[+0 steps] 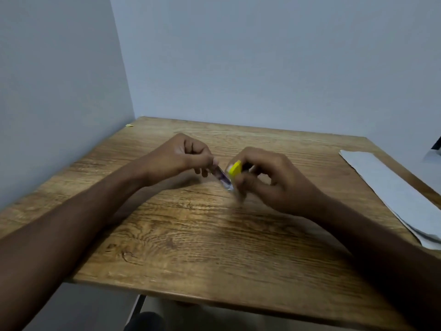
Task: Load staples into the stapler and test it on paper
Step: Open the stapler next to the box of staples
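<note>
Both my hands meet over the middle of the wooden table (191, 235). My left hand (188, 155) pinches the end of a small clear-and-purple, metallic piece (223, 179) that slants down to the right; it looks like the stapler's staple tray or a staple case, I cannot tell which. My right hand (267, 180) is closed around a small yellow stapler (235, 170), of which only the yellow end shows between thumb and fingers. The two items touch near the yellow end. A stack of white paper (391, 192) lies at the table's right edge.
Grey-blue walls close the table's left and far sides. A tiny yellow scrap (130, 125) lies at the far left corner. A dark object (438, 143) shows at the right frame edge behind the paper. The table's front edge is near my body.
</note>
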